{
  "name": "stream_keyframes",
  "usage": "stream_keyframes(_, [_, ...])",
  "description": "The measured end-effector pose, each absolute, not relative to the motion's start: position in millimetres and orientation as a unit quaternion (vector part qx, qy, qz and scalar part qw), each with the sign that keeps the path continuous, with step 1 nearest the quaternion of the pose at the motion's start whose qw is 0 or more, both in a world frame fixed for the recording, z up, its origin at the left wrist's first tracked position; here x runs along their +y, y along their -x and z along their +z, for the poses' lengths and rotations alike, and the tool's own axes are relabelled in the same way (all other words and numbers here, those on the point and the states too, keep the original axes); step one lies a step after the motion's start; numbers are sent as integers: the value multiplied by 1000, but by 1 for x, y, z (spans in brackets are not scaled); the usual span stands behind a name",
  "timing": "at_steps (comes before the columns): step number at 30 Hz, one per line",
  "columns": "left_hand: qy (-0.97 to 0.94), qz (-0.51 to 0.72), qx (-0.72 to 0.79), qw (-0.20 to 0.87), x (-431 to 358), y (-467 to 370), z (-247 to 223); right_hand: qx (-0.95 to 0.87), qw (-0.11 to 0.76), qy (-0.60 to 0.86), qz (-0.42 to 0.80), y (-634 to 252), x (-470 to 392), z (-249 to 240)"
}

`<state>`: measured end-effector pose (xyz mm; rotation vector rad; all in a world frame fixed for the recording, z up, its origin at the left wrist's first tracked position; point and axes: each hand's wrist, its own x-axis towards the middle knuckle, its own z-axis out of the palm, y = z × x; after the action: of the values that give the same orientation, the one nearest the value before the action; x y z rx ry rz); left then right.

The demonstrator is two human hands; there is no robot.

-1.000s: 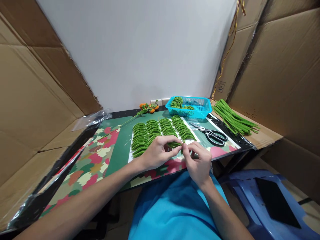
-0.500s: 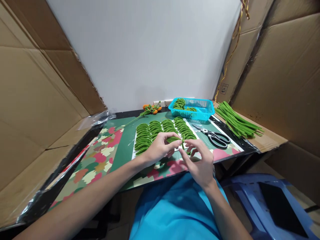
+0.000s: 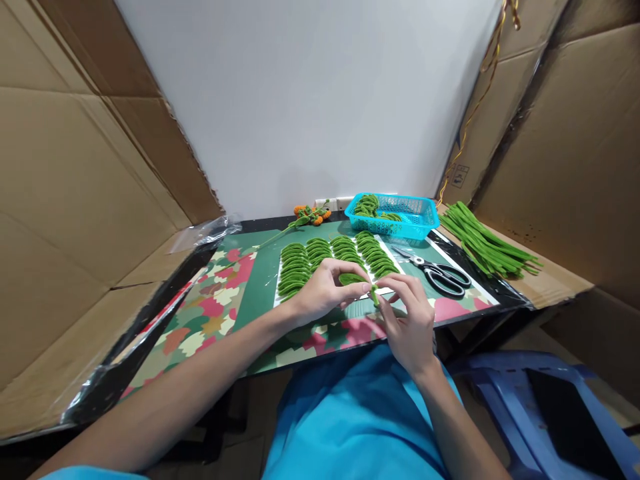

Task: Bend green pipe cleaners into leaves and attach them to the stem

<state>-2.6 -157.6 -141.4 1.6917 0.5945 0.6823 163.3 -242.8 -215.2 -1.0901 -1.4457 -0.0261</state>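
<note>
Above the front of the table, my left hand [image 3: 334, 289] pinches a green pipe-cleaner leaf [image 3: 375, 297] between thumb and fingertips. My right hand [image 3: 411, 321] faces it, its thumb and fingers closed on the same green piece at its end. Part of the leaf is hidden behind my fingers. Just behind my hands, several columns of curved green pipe-cleaner leaves [image 3: 294, 268] lie on a white sheet [image 3: 277, 298]. Black-handled scissors [image 3: 443, 277] rest to the right of the sheet, blades pointing away.
A blue plastic basket [image 3: 425, 230] holding more green leaves stands at the back. Straight green pipe cleaners [image 3: 487, 240] lie bundled on cardboard at the right. An orange-flowered stem [image 3: 313, 215] lies behind the sheet. Cardboard walls [image 3: 55, 167] flank the table; a blue stool [image 3: 500, 400] is below right.
The view has shifted slightly, so the table appears further right. Between my hands, the upright green tip now tilts down toward my right fingers. Both hands stay close together.
</note>
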Motion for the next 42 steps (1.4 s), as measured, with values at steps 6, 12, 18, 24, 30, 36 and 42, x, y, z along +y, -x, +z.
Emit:
stream_keyframes(6, [-734,269,246,573,-157,3,-144,-635,620,459,-48,-163,-242,-222])
stream_keyframes(12, [-741,255,241,572,-158,4,-143,-649,606,448,-105,-163,-241,-221])
stream_keyframes(18, [-762,258,244,542,-157,6,-141,-668,570,445,-176,-160,-240,-220])
stream_keyframes(24, [-790,257,214,514,-160,10,-133,-710,529,429,-179,-167,-246,-201])
stream_keyframes(30, [-746,250,195,586,-161,10,-132,-747,525,401,-80,-176,-246,-184])
stream_keyframes(36, [-715,258,212,614,-163,4,-142,-656,598,440,132,-167,-238,-183])
stream_keyframes(42, [-708,337,238,573,-167,0,-145,-545,647,409,341,-163,-228,-178])
